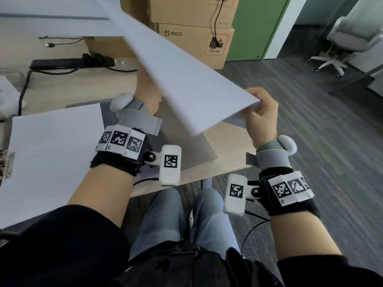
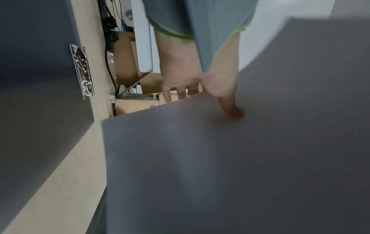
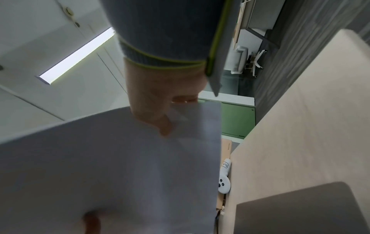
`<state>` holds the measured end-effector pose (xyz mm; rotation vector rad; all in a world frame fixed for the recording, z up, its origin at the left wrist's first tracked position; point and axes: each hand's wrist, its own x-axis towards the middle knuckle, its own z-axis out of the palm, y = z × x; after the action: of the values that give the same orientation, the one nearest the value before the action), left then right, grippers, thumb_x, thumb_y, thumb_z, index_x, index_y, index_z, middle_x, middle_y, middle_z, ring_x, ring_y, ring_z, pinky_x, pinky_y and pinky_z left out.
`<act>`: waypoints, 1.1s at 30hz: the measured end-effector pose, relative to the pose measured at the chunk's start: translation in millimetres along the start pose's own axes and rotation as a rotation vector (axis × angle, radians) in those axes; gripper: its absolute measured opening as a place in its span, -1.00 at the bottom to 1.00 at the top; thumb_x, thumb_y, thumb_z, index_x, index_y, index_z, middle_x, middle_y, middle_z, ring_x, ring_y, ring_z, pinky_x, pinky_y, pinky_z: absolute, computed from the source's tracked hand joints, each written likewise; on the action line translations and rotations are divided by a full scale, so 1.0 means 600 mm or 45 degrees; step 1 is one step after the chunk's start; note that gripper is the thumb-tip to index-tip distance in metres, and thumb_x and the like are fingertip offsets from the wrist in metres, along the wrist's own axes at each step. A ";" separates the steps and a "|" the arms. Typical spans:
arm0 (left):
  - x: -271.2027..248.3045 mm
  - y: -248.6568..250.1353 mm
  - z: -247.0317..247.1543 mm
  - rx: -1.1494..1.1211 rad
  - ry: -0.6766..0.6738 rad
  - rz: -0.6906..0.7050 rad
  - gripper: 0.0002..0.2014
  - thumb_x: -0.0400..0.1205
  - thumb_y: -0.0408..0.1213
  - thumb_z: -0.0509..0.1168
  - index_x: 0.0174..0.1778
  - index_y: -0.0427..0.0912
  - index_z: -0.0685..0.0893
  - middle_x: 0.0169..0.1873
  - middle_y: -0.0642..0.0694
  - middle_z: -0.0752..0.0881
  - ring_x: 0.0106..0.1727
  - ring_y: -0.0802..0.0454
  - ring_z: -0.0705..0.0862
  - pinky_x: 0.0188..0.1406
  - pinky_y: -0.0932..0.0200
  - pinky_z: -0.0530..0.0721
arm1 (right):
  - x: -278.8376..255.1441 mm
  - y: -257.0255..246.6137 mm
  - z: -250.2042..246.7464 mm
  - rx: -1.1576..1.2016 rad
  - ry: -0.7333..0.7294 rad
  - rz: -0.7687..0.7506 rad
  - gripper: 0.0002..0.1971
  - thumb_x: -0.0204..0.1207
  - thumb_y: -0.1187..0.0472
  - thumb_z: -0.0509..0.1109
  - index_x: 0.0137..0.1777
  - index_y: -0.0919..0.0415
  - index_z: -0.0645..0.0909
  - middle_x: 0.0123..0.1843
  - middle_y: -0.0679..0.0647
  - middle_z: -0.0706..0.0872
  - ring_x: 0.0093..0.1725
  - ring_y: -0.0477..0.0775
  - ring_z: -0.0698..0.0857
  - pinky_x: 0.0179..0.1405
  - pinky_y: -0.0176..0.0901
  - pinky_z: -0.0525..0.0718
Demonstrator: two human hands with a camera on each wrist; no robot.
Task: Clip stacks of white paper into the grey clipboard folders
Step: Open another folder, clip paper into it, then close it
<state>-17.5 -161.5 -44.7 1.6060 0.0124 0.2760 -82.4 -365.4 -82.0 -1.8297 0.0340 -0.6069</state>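
A stack of white paper point(image 1: 186, 79) hangs tilted in the air above the table. My left hand point(image 1: 147, 90) grips its far edge, thumb point(image 2: 232, 110) on the sheet's face point(image 2: 220, 158) and fingers behind it. My right hand point(image 1: 262, 112) pinches the near right corner, thumb point(image 3: 164, 126) on the paper point(image 3: 120, 158). Beneath lies an open grey clipboard folder point(image 1: 192, 150), also visible in the right wrist view point(image 3: 300, 210). A second paper stack point(image 1: 51, 152) lies at the left under a metal clip point(image 1: 7, 164). A grey board with a metal clip point(image 2: 83, 72) shows in the left wrist view.
Cardboard boxes point(image 1: 192, 38) stand behind the light wooden table point(image 1: 72, 88). A black power strip point(image 1: 62, 64) with cables lies at the back left. An office chair point(image 1: 339, 44) stands on the grey carpet at the right. A white controller point(image 3: 224, 185) lies beyond the table's edge.
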 end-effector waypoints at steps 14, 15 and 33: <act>-0.040 -0.074 -0.074 -0.131 -0.261 -0.009 -0.74 0.70 -0.30 0.19 0.30 -0.17 0.56 0.17 -0.03 0.68 0.05 0.30 0.71 0.18 0.40 0.63 | -0.002 0.011 0.092 0.185 -0.091 0.482 -0.34 0.11 0.01 0.57 0.17 0.40 0.61 -0.21 0.01 0.75 -0.26 -0.01 0.70 -0.15 -0.11 0.67; -0.038 -0.072 -0.080 -0.113 -0.297 -0.023 -0.77 0.70 -0.29 0.18 0.27 -0.14 0.56 0.15 -0.04 0.68 0.03 0.26 0.70 0.19 0.33 0.64 | 0.004 0.013 0.095 0.161 -0.081 0.506 -0.43 0.18 0.05 0.57 0.13 0.39 0.62 -0.31 -0.06 0.73 -0.36 -0.11 0.68 -0.21 -0.19 0.65; 0.133 -0.213 -0.161 0.679 0.019 -0.342 -0.72 0.61 -0.34 0.26 0.21 -0.27 0.71 0.22 -0.24 0.73 0.29 -0.12 0.66 0.29 0.18 0.52 | 0.067 0.114 0.180 -0.401 -0.307 0.991 -0.45 0.44 0.21 0.45 0.41 0.35 0.45 0.36 0.28 0.61 0.00 0.06 0.50 0.02 -0.18 0.48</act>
<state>62.9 -45.1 -154.2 2.1041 0.3352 0.0747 16.3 -306.8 -150.9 -1.9816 0.6775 0.1791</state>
